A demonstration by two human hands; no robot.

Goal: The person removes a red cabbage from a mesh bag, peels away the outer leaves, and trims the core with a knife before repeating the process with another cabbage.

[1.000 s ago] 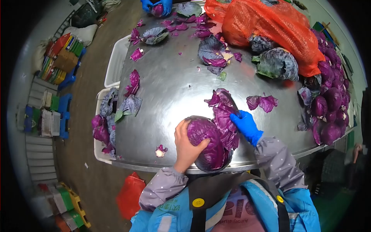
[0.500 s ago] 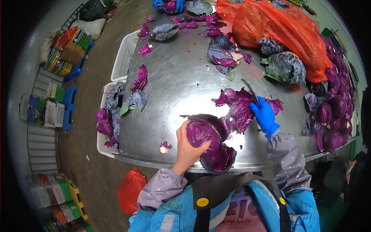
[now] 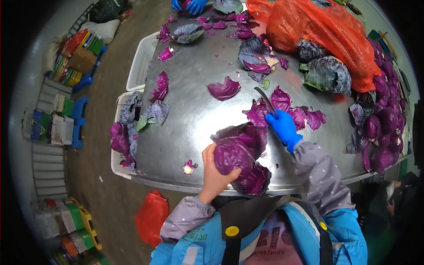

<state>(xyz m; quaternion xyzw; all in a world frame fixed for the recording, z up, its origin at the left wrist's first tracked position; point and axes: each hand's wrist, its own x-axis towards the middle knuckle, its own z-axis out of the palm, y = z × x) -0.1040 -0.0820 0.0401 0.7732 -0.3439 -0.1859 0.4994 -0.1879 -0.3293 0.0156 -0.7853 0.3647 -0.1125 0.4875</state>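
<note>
My bare left hand (image 3: 216,172) grips a red cabbage (image 3: 234,157) near the table's front edge, fingers and thumb around its left side. Some outer leaves have spread open around the head, and one dark leaf hangs toward me. My right hand (image 3: 285,129), in a blue glove, is closed on the handle of a knife (image 3: 265,98) with a narrow, curved dark blade pointing away and left. Beside the glove lie torn purple leaves (image 3: 281,99). A single purple leaf (image 3: 224,89), slightly blurred, is farther up the table. A small cut stem piece (image 3: 190,167) sits left of my left hand.
Peeled red cabbages (image 3: 387,121) are heaped along the right side of the steel table (image 3: 185,110). An orange mesh sack (image 3: 322,37) and an unpeeled cabbage (image 3: 327,75) are at the back right. White crates (image 3: 118,165) adjoin the left edge. Another person's gloved hands (image 3: 194,6) are at the far end.
My right hand and the knife have moved left, toward the cabbage. A purple leaf now appears farther up the table, and the leaves beside the glove have separated. My left hand keeps its hold.
</note>
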